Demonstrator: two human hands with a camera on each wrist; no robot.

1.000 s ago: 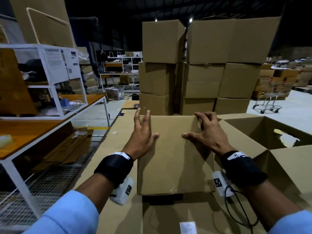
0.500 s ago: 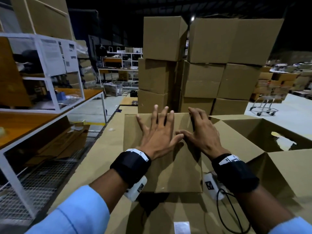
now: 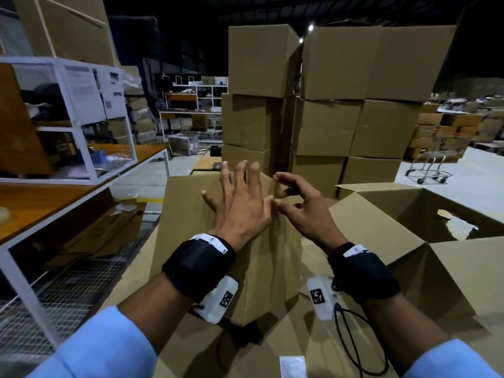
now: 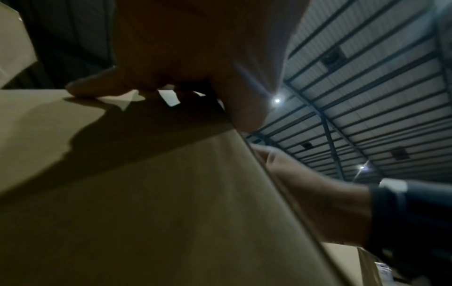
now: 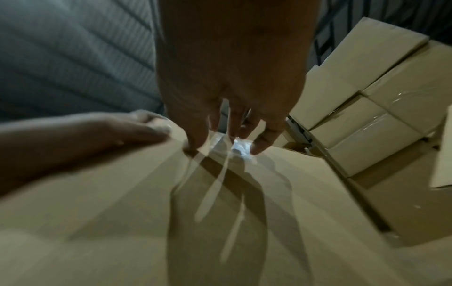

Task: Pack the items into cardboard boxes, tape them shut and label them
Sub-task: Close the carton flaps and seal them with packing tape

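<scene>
Closed cardboard box (image 3: 218, 257) stands centre, near, on flattened cardboard; left hand (image 3: 240, 205) lies flat on top, fingers spread, right hand (image 3: 302, 208) hovers at the right edge, fingers loosely bent, holding nothing. Likely best: press flaps level before taping. Open box (image 3: 409, 222) crowds the right; 2 box stacks (image 3: 327, 105) stand far.
</scene>
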